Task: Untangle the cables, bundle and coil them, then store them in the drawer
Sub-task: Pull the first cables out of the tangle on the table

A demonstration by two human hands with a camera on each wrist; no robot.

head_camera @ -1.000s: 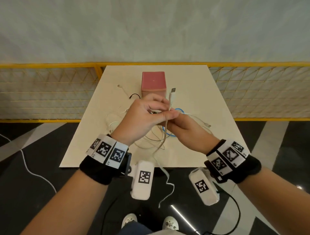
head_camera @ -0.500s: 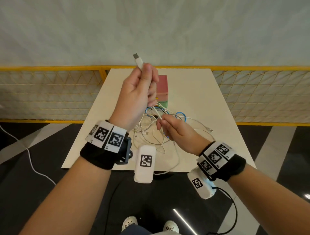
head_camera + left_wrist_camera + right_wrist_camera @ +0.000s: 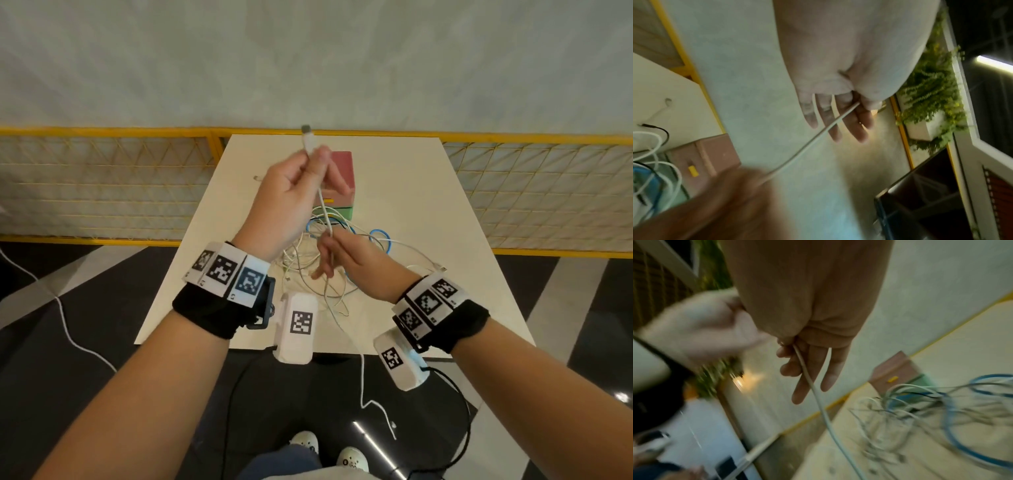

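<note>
My left hand (image 3: 298,185) is raised over the table and pinches a white USB cable (image 3: 323,212) just below its plug (image 3: 308,140), which points up. That cable (image 3: 807,142) runs down to my right hand (image 3: 346,260), which pinches it between thumb and forefinger, other fingers straight (image 3: 809,374). Below the right hand the cable (image 3: 826,418) trails off the table's near edge toward the floor. A tangle of white, blue and black cables (image 3: 363,240) lies on the table under both hands. The small drawer box (image 3: 342,171), pink on top and green below, stands behind the tangle.
The cream table (image 3: 428,192) has bare surface to the right and far side. A loose thin cable end (image 3: 257,178) lies at the back left. A yellow mesh fence (image 3: 102,185) runs behind the table. Another white cable (image 3: 61,308) crosses the dark floor at left.
My left hand lifted the plug end up from the tangle, then came down a little. The right hand slid along the cable, which now hangs off the table's front edge.
</note>
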